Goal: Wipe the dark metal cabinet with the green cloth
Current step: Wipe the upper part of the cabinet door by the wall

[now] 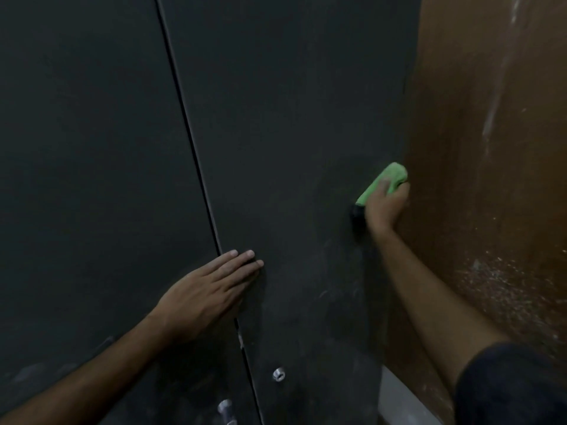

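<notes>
The person's right hand (385, 207) is gripping the green cloth (383, 184), its fingers curled round the bunched fabric and pressing it against the right-hand door of the dark metal cabinet (291, 118), close to that door's right edge. Just beyond that edge, a brown wall (491, 148) with pale scuffs and speckles is standing beside the cabinet. A small dark part is showing at the lower left end of the cloth; what it is cannot be told.

The left hand (208, 292) is lying flat with its fingers straight and close together, resting across the vertical seam (187, 124) between the two doors, fingertips touching the right-hand door. It is holding nothing.

Below the left hand, a small round silver fitting (278, 374) is sitting on the right-hand door, and a metal handle (226, 411) is showing near the bottom edge. A dark sleeve (515, 388) is covering the right upper arm.
</notes>
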A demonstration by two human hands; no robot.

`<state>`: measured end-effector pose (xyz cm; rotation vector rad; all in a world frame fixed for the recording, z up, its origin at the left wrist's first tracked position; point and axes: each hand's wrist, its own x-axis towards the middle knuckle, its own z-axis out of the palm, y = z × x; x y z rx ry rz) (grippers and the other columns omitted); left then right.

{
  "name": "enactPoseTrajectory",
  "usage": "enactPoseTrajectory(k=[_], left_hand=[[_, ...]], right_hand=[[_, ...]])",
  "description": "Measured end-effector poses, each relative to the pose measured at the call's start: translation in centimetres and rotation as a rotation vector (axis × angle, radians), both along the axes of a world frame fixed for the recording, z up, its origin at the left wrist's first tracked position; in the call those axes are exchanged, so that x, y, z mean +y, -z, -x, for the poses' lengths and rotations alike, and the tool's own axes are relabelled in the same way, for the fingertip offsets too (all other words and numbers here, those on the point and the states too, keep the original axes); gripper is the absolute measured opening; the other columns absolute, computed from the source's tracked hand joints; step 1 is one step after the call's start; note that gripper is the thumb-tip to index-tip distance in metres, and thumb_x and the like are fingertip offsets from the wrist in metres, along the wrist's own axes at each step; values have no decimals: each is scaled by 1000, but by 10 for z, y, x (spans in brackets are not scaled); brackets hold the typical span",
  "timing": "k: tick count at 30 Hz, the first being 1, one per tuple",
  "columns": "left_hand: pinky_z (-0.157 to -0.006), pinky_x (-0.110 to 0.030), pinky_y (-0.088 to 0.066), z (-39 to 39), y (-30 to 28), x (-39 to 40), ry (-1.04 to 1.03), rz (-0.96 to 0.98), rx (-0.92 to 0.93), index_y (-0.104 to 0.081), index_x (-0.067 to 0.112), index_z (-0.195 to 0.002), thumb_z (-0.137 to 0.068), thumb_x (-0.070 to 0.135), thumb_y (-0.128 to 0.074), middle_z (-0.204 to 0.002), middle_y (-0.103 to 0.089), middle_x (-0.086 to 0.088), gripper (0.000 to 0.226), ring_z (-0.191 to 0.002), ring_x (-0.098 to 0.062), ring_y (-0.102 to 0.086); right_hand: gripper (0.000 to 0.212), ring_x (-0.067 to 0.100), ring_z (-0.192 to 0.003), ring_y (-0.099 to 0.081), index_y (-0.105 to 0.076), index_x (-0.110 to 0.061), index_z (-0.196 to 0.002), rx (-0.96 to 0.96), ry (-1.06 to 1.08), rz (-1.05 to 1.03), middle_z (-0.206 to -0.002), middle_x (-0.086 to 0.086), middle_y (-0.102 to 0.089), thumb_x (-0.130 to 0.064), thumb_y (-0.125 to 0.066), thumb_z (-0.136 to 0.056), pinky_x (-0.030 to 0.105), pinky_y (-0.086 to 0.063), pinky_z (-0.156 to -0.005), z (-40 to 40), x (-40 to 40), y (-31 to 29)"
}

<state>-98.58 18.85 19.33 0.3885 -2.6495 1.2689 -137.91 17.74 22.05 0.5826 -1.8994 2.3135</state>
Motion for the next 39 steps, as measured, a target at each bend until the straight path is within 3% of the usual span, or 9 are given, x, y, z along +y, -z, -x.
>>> enactPoseTrajectory(k=[2,7,11,18,22,25,29,34,39], left_hand=[[-124,-45,-10,1,-1,0,0,3,-8,-44,7,-148,-97,37,-56,-163,-25,-9,60,-153,-26,-17],[-123,-44,-15,2,-4,4,2,-2,4,-45,7,-147,-98,38,-57,-162,-29,-8,60,-152,-26,-22],[-124,-45,-16,1,-3,5,5,-8,9,-42,8,-149,-99,37,-52,-162,-27,-7,59,-152,-26,-21],[-124,-44,-11,2,-1,3,28,-6,31,-45,6,-147,-100,36,-45,-161,-30,-8,55,-152,-26,-20],[-123,-45,-13,1,0,1,1,-29,23,-41,7,-149,-96,35,-60,-164,-24,-8,63,-154,-25,-12],[-123,-45,-11,1,0,1,-4,-29,22,-41,6,-149,-95,35,-62,-164,-24,-8,65,-154,-25,-11],[-124,-44,-9,0,2,-2,12,-20,24,-42,6,-149,-96,34,-60,-164,-23,-9,62,-154,-26,-10],[-125,-45,-9,0,6,-6,15,-29,23,-39,6,-150,-98,34,-57,-166,-19,-8,62,-155,-26,-8],[-125,-46,-6,-1,8,-10,16,-34,18,-35,4,-152,-97,32,-57,-167,-15,-9,65,-155,-27,-6]], right_hand=[[35,34,-108,-59,-56,1,-117,57,16,-20,-117,25,-62,-29,-51,-100,32,-38,-90,-17,6,38],[44,35,-131,-48,-39,1,-141,-423,-32,-139,-145,21,-46,-23,-44,-103,35,-38,-106,18,7,29],[35,30,-113,-57,-50,-4,-128,-43,-120,-146,-126,17,-57,-19,-51,-96,22,-33,-81,-19,17,44],[33,28,-109,-55,-55,-13,-121,180,-115,-167,-118,11,-58,-6,-62,-90,45,-47,-96,3,48,72],[40,30,-109,-51,-54,-13,-105,259,30,-151,-117,12,-50,9,-64,-74,24,-36,-93,1,49,49],[34,31,-111,-47,-60,-8,-106,380,8,-170,-120,16,-47,1,-68,-73,35,-38,-100,-38,40,59],[46,11,-115,-47,-59,-12,-133,356,-183,-139,-133,3,-40,-7,-64,-87,19,-43,-93,-58,43,88],[53,11,-85,-60,-48,-18,-137,333,-169,-165,-108,0,-60,-2,-64,-89,30,-53,-75,-19,53,72],[34,25,-114,-45,-56,-26,-121,503,13,-383,-129,3,-45,-26,-65,-88,40,-36,-93,-12,50,84]])
